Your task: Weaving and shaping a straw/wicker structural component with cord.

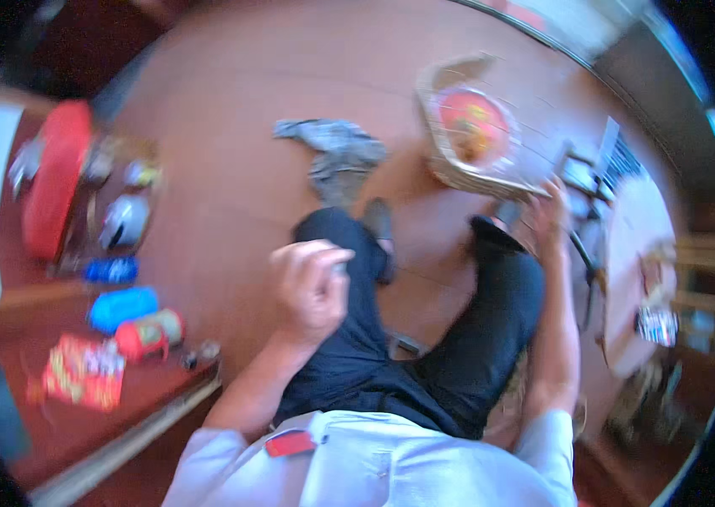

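Observation:
My right hand is closed on the near end of a long beige strip, which looks woven or braided. The strip bends in a curve around a round red basin with yellow shapes in it and a pale rim. Whether strip and basin touch is too blurred to tell. Above my left thigh, my left hand is held with its fingers curled. A small dark spot shows by its thumb, too small to name. On the floor beyond it lies a crumpled grey cloth.
At the left, a reddish-brown wooden surface carries a light-blue rolled thing, a red-and-green cylinder and an orange packet. A red oval thing stands farther back. To the right are a pale round-edged table and dark metal legs.

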### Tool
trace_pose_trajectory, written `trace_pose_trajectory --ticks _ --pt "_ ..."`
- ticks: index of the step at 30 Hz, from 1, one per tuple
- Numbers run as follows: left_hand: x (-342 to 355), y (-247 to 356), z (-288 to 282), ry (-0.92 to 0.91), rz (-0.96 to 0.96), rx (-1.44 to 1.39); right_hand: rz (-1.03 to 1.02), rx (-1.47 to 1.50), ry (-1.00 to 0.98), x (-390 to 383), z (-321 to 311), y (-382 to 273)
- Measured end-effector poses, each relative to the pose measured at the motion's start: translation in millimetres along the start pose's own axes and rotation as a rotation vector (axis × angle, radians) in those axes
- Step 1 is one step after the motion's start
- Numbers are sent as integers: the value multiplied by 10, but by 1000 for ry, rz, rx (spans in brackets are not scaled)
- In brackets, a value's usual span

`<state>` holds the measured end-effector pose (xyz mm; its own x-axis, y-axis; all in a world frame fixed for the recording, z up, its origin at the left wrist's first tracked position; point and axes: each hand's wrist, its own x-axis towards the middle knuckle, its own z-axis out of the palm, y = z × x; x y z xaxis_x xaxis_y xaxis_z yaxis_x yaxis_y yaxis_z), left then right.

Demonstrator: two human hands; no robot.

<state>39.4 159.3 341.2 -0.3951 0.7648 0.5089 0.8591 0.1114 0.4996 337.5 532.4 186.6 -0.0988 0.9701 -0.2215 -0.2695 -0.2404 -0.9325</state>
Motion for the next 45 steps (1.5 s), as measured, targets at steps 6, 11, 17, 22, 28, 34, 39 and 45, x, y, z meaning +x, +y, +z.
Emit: trace_pose_trajectory --ticks 6,11,17,22,28,34,39,45 --pt "2 -68 148 117 29 -102 127 9 -109 103 -633 53" --pt "29 -53 169 190 38 -165 -34 -353 -212 350 -1556 82" --pt "-42 -42 129 190 25 -127 -147 -1108 -590 -318 -1306 -183" --pt "-103 -7 200 174 20 -121 240 -402 -346 -1053 -927 -457" --pt "-152 -18 211 192 66 -102 233 -383 -419 -943 -1007 -441" --pt "-472 386 334 0 138 -128 237 -394 -297 -1533 -604 -669" --pt "-1231 671 913 -286 31 -310 271 -379 -9 -2106 -357 -721" --pt "-1399 704 983 -549 193 -139 -214 -858 -26 -2219 -784 -626"
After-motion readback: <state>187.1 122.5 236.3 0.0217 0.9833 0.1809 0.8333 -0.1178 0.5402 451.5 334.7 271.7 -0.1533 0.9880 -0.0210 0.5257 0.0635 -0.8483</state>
